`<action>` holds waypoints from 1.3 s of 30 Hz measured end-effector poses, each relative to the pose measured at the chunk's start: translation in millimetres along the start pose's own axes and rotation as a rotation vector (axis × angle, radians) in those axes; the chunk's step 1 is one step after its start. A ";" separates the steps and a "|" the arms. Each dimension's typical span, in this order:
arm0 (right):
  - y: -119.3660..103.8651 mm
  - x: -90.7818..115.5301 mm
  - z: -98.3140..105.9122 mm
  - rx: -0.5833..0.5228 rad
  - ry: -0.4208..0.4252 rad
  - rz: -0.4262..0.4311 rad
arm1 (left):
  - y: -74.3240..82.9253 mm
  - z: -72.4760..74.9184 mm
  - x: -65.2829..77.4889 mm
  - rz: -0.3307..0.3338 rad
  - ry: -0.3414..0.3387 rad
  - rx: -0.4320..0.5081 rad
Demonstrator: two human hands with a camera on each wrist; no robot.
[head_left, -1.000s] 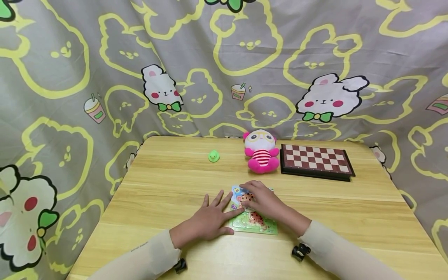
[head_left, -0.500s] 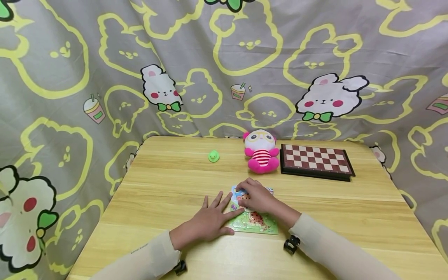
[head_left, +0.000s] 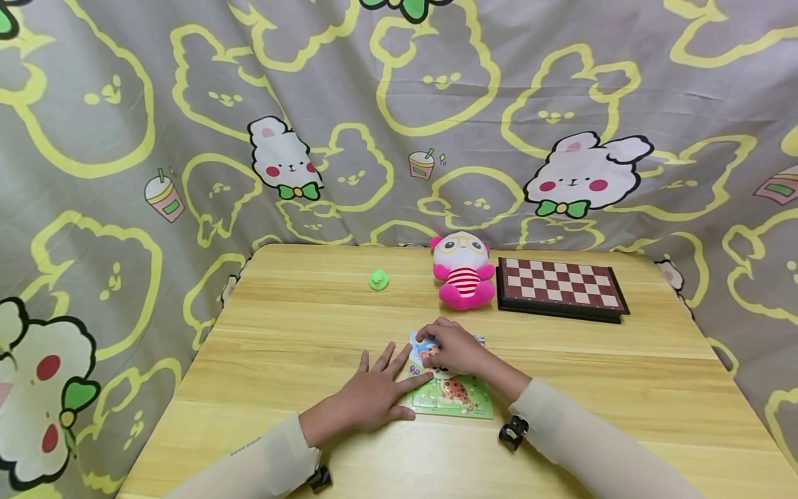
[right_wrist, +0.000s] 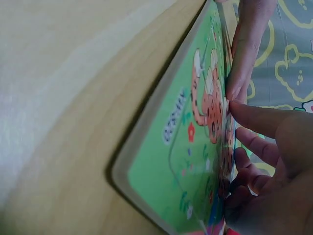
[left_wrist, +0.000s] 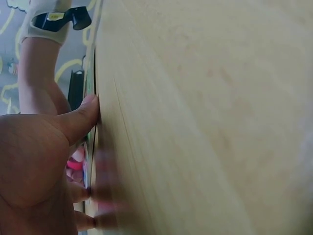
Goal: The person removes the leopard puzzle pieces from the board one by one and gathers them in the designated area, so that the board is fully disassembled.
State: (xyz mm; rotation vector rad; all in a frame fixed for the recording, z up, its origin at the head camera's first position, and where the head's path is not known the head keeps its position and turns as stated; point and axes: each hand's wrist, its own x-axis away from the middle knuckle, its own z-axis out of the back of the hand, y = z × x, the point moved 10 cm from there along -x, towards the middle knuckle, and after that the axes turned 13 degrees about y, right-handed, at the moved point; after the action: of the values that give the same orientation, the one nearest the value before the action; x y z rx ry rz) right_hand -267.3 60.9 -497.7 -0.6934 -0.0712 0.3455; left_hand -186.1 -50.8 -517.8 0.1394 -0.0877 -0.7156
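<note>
A jigsaw puzzle [head_left: 458,398] with a spotted animal on a green and blue ground lies flat near the table's middle. My left hand [head_left: 368,398] is spread on the left, its index finger reaching onto the picture and its thumb by the lower left corner. My right hand [head_left: 456,350] comes over the upper part with bent fingers and holds the puzzle's surface between thumb and fingertips. Seen from the right wrist, that thumb [right_wrist: 254,115] touches the puzzle [right_wrist: 190,161]. Whether a single piece is pinched there cannot be told.
Behind the puzzle sit a pink and white plush panda [head_left: 463,274], a small green duck [head_left: 378,279] and a chessboard box [head_left: 561,287]. A patterned curtain [head_left: 349,83] closes off the back of the wooden table [head_left: 280,333].
My right hand has shifted slightly left over the puzzle, its fingers bending more and its forearm swinging left. The left hand keeps its place; the head view drifts slightly.
</note>
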 end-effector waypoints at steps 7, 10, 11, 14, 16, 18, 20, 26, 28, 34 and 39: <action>0.8 -0.7 -1.5 -0.003 -0.011 -0.030 | 0.3 -0.3 0.0 0.002 0.001 0.015; 0.2 -1.3 -2.5 -0.007 -0.025 -0.041 | 0.3 -1.3 0.0 0.001 0.002 0.018; 0.1 -1.6 -2.8 -0.007 -0.029 -0.046 | 0.3 -1.5 -0.1 0.000 0.002 0.018; -0.2 -2.7 -3.0 -0.006 -0.040 -0.060 | 0.1 -1.6 -0.1 0.000 0.004 0.014; -0.4 -3.2 -2.7 -0.007 -0.044 -0.066 | 0.1 -1.3 -0.2 -0.001 0.005 0.014; -0.6 -3.6 -2.4 -0.012 -0.047 -0.071 | 0.1 -0.8 0.0 -0.001 0.006 0.015; -1.0 -3.8 -2.1 -0.019 -0.048 -0.070 | 0.2 -0.5 0.2 -0.002 0.006 0.017; -1.5 -4.0 -1.2 -0.053 -0.053 -0.055 | -0.1 -1.1 0.9 0.000 0.003 0.020; 0.8 -4.6 -1.3 -0.078 -0.062 -0.058 | -0.2 -1.4 1.0 0.002 0.002 0.020; 10.2 -7.6 -1.0 -0.145 -0.093 -0.071 | -1.0 -2.2 0.6 0.008 0.000 0.023; 11.7 -7.9 3.0 -0.138 -0.100 -0.052 | -1.3 -3.0 0.4 0.007 0.003 0.025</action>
State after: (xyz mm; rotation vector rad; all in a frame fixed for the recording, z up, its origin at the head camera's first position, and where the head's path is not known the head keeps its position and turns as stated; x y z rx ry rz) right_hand -278.7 68.4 -502.5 -0.8096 -0.2095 0.3277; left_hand -186.2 -51.6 -521.0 0.1640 -0.0942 -0.7072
